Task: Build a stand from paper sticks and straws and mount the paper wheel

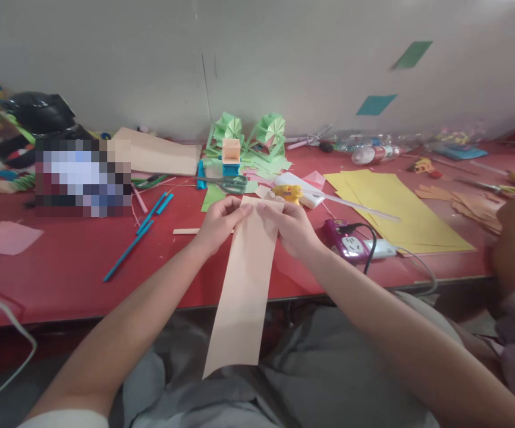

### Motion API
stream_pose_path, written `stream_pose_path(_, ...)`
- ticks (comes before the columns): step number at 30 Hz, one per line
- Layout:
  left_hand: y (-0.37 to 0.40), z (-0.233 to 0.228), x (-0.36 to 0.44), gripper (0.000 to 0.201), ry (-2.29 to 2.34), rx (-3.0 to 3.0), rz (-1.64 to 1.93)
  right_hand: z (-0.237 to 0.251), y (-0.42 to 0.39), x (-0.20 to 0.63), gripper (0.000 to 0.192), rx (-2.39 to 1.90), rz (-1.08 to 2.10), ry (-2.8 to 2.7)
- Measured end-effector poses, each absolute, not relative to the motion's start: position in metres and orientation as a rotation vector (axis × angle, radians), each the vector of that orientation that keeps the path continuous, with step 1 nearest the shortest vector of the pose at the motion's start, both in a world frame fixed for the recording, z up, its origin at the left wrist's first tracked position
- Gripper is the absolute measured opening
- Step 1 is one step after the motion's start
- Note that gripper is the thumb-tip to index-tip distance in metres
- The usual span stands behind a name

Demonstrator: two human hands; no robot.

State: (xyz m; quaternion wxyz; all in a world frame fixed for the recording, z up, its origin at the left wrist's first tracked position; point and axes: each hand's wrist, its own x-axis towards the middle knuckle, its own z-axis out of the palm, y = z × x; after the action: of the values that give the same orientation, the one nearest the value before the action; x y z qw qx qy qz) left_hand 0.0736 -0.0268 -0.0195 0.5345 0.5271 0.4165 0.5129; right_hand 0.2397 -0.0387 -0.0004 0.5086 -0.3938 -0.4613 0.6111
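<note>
Right, I have both hands up at the far end of the long peach paper strip [244,279], the left hand [215,226] pinching its left corner and the right hand [291,229] pinching the right one, each closed on the paper between thumb and fingertips. The strip runs from my hands back toward me, over the near edge of the red surface [61,279] and down onto my lap, its loose end hanging free. My read is that a fold or crease is being worked at that top edge, so the thing to get right is symmetry: I'd keep both corners level, thumbs pressing evenly, and hold the long sides parallel so nothing skews. The tail on my lap could drag or twist, so I'd keep a little tension along its length. Just beyond my right hand sits a yellow glue gun [288,192], and to the right of it a purple power strip [351,244] with a black cable; I'd keep the paper apart from both. Beyond my left hand lie the scissors [228,183], and further left a few blue sticks [148,223]. Yellow sheets [395,208] lie well to the right.
</note>
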Motion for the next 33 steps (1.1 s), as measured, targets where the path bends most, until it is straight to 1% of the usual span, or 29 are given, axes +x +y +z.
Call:
stream_pose_path(7, -0.0292, -0.0177, 0.0746, 0.038, 0.962, 1.263, 1.23, 0.0034, -0.0401, 0.2371, 0.033, -0.955, 1.482, -1.083)
stream_pose_path(15, -0.0308, -0.0166, 0.0757, 0.035, 0.952, 1.302, 1.232, 0.0051, -0.04, 0.2373, 0.025, -0.947, 1.484, -1.06)
stream_pose_path(23, -0.0306, -0.0166, 0.0748, 0.036, 0.966, 1.323, 1.232, 0.0044, -0.0392, 0.2391, 0.03, -0.994, 1.43, -1.168)
stream_pose_path(33, -0.0292, -0.0153, 0.074, 0.035, 0.948, 1.304, 1.217, 0.0057, -0.0397, 0.2395, 0.028, -0.979, 1.487, -1.107)
